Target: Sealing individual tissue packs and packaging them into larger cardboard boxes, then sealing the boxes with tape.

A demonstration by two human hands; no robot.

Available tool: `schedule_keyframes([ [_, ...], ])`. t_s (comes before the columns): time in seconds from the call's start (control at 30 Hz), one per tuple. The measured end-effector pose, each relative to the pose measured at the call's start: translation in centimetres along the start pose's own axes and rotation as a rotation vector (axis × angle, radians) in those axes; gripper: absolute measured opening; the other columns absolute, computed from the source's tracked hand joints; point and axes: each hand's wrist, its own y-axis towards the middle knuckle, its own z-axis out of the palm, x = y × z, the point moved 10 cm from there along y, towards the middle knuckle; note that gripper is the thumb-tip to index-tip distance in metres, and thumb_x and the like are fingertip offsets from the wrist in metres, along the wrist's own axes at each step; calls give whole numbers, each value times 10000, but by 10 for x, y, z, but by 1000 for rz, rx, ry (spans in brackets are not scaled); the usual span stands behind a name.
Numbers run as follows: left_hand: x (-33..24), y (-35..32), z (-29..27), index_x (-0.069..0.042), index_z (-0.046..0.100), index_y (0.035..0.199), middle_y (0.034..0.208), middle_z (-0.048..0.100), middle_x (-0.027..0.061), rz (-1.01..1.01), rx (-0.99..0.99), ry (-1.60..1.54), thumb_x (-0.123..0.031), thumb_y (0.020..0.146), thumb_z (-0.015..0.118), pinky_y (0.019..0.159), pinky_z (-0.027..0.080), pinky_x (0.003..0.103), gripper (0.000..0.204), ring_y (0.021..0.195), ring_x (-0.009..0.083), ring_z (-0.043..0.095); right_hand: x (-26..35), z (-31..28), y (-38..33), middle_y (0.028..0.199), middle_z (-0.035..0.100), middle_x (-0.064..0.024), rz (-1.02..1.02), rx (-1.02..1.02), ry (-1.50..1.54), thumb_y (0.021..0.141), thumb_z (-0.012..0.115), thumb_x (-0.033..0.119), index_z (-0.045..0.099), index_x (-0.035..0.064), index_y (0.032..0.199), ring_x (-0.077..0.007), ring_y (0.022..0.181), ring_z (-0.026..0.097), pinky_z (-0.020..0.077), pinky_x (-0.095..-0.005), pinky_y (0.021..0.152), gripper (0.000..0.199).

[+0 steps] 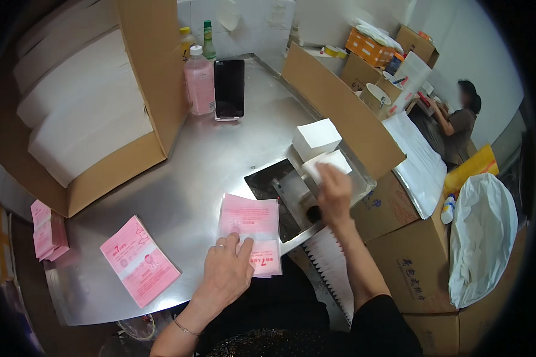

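Observation:
My left hand [227, 268], with a ring on one finger, lies on a small pile of pink printed plastic pouches [250, 214] at the table's near edge. Its fingers are stretched out and press on the top pouch. Farther right, my right hand [335, 193] is closed and slightly blurred. Its fingertips pinch a white folded paper piece [313, 169], partly hidden by the hand, in front of a white block-shaped stack [317, 138]. Between the hands sits a dark flat plate with a metal device [292, 187] on the tabletop.
Another pink pouch stack [140, 262] lies left, with more pouches [49, 232] at the edge. An open carton [116, 172] holds white stacks. A phone [229, 89] stands beside a pink bottle [199, 83]. Cartons [411, 268] fill the right; another person [461, 122] sits beyond.

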Motion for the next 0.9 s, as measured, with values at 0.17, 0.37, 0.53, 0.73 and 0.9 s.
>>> schedule_keyframes([
  [0.17, 31, -4, -15, -66, 571, 1308, 1130, 529, 201, -202, 90, -98, -301, 682, 752, 793, 422, 417, 693, 999, 328, 515, 198, -21, -73, 1115, 611, -199, -560, 300, 482, 840, 601, 105, 657, 37, 1142, -369, 1083, 610, 376, -628, 1059, 314],
  [0.37, -2, 3, -15, 24, 487, 1390, 1211, 546, 189, -111, -83, 88, -220, 748, 713, 874, 389, 433, 724, 1024, 322, 516, 156, 108, -26, 945, 639, -125, -300, 793, 30, 872, 554, 125, 679, 49, 1154, -317, 929, 606, 269, -736, 1043, 317],
  [0.53, 6, -5, -11, 26, 492, 1382, 1238, 584, 144, -132, -53, 202, -211, 824, 684, 859, 386, 420, 636, 1047, 285, 535, 56, 112, -27, 947, 671, -212, 134, 479, 293, 879, 552, 130, 668, 10, 926, -406, 949, 640, 450, -580, 944, 174],
  [0.73, 12, -13, -18, -8, 522, 1377, 1216, 583, 144, -203, -58, 60, -171, 785, 710, 869, 398, 432, 642, 1063, 314, 520, 43, 60, -20, 854, 698, -185, 117, 652, 46, 823, 617, 91, 664, 7, 932, -394, 796, 677, 538, -455, 695, 146],
  [0.9, 11, 2, -44, -46, 572, 1294, 1277, 516, 172, -199, -237, 0, -124, 812, 691, 971, 349, 478, 502, 1113, 359, 487, 14, -17, 17, 915, 630, -124, -29, 13, -367, 834, 671, 124, 665, 15, 1011, -312, 932, 593, 442, -451, 835, 207],
])
